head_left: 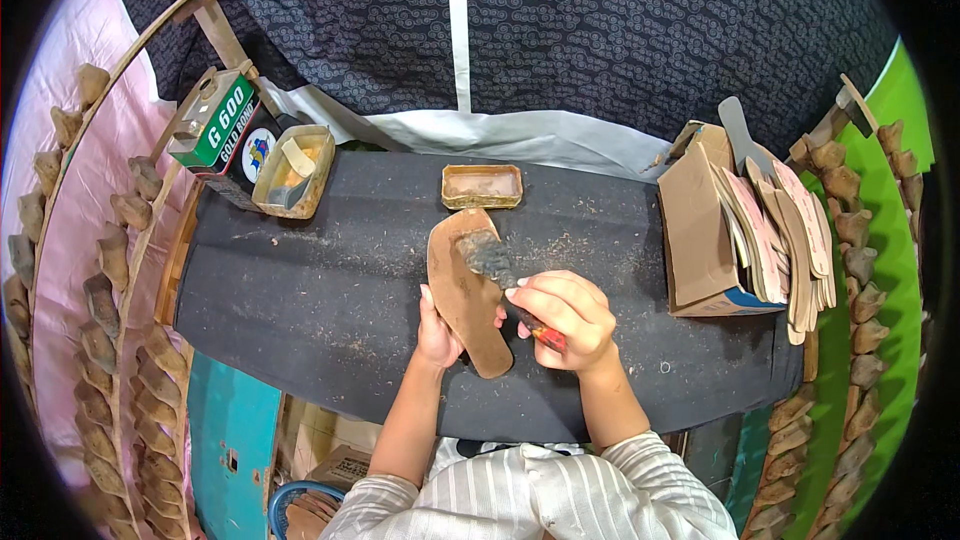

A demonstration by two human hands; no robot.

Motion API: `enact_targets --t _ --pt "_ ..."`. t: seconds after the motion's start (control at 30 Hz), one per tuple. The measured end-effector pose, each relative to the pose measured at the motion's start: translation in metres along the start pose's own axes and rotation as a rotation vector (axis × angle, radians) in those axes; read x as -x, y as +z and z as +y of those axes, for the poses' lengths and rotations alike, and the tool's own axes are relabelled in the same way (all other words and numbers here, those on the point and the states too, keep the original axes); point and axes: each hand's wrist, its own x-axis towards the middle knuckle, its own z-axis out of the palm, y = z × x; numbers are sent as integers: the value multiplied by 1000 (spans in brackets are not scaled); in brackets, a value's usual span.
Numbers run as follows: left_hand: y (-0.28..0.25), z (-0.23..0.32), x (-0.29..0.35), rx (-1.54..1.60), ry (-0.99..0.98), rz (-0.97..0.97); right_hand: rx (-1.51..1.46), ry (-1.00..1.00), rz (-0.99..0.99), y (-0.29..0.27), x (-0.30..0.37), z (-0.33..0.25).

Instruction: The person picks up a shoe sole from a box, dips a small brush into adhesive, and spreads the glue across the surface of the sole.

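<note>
My left hand (438,330) is closed around the waist of a brown shoe sole (458,285), its thumb on the left edge and fingertips showing at the right edge. The sole is held above the table, its wide end pointing away from me. In my right hand (572,318) is a brush (490,258) with dark, clumped bristles and a red-tipped handle. Its bristles lie against the wide part of the sole. Just beyond the sole stands a small rectangular dish (482,185) with a pale substance inside.
A dark cloth covers the table (590,370), sprinkled with small scraps. At the back left stand a green and black can (225,135) and a tub (318,195) with spreaders. On the right, a cardboard box (695,250) holds several soles (790,230). Racks of wooden shoe lasts (100,330) flank both sides.
</note>
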Motion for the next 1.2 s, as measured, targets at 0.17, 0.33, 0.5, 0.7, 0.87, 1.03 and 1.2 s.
enact_targets --t 0.17,0.33,0.5,0.7,0.87,1.03,1.2 --pt "-1 1 0 53 48 -68 33 81 101 3 -7 -5" --pt "2 3 0 25 47 17 -45 74 35 3 -1 -4" --pt "-2 1 -1 1 58 -34 -3 144 92 5 -6 -9" --pt "-7 -3 -3 102 42 -121 165 286 188 2 -4 -5" --pt "-4 0 -3 24 54 -81 27 132 80 2 -7 -9" --pt "-7 -2 -4 45 38 -105 91 242 105 4 -4 -6" --pt "-2 0 -1 39 50 -59 35 160 110 0 -4 -8"
